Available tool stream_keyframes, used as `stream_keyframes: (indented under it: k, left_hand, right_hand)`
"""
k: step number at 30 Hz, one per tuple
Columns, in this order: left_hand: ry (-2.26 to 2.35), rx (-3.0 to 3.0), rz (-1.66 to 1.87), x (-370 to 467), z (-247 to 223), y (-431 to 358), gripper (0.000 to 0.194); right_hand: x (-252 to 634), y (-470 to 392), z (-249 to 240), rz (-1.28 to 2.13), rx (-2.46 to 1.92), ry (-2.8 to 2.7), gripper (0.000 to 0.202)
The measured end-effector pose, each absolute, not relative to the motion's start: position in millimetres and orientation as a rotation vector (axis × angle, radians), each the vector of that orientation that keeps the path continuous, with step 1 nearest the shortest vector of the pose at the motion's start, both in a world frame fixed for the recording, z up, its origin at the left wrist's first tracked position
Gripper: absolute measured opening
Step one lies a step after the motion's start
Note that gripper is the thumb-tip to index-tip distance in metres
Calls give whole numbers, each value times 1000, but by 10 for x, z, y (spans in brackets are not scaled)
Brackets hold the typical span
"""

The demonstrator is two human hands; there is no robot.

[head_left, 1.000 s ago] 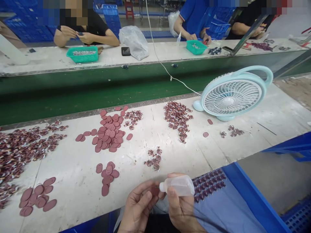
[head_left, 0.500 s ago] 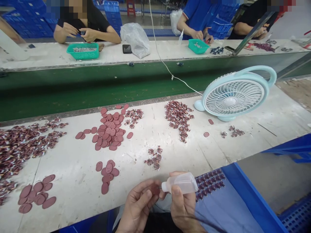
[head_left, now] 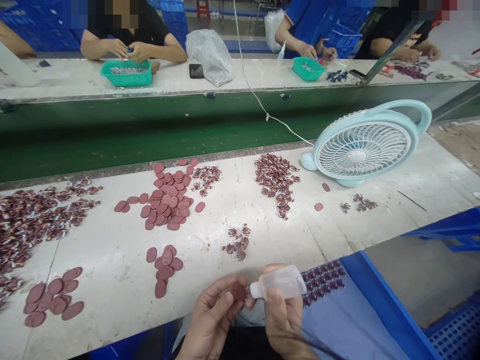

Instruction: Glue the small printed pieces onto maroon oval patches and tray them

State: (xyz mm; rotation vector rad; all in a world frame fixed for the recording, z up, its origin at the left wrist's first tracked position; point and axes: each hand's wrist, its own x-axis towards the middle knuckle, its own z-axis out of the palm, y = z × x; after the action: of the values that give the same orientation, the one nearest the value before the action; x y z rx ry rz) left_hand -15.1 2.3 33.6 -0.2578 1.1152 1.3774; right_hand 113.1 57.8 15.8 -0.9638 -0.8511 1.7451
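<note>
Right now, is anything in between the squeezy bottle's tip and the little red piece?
Nothing visible. The small clear plastic bottle in the right hand points its nozzle straight at the dark red oval disc held by the left hand.

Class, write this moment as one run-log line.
left hand: pinches red oval piece | right hand: holds clear squeeze bottle, nozzle at piece | bench: piles of ovals

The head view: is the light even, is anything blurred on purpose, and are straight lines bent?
In the head view the light is soft and even, with only faint shadows under the oval pieces on the table; the co-workers' faces at the top edge are pixelated on purpose; the green belt bows slightly, a wide-lens effect; the small bottle in the right hand looks sharp.
</note>
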Motion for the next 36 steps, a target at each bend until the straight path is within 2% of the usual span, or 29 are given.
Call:
stream_keyframes:
  k: [4, 7, 10, 14, 19, 23, 26, 32, 36]
  left_hand:
    - [1145, -303, 1390, -173, 372, 37, 36]
    - [1154, -322, 1404, -203, 384, 47, 39]
    - [1171, -331, 1412, -254, 364, 32, 45]
    - [1191, -321, 1423, -363, 311, -28, 46]
    - [1182, -332, 1452, -504, 250, -104, 41]
    - [1165, -311, 1475, -544, 247, -145, 36]
    - [1167, -288, 1479, -552, 276, -166, 30]
    - [1157, -319, 1482, -558, 346, -129, 33]
    - [1178, -316, 1446, -467, 371, -73, 34]
  right_hand:
    - [1204, 907, 202, 1937, -938, -371, 35]
    - [1364, 1202, 137, 2077, -896, -241, 34]
    - [1506, 1326, 50, 2075, -901, -306, 35]
    - [1515, 1191, 38, 2008, -992, -602, 56]
    - [1237, 1054, 41, 1755, -1236, -1240, 19]
    - [1003, 1160, -26, 1416, -1460, -1629, 15]
    - [961, 1217, -27, 1283, -1544, -1825, 19]
    - [1202, 1145, 139, 1307, -1578, -2024, 14]
    - [1353, 1015, 294, 1608, -1523, -1867, 11]
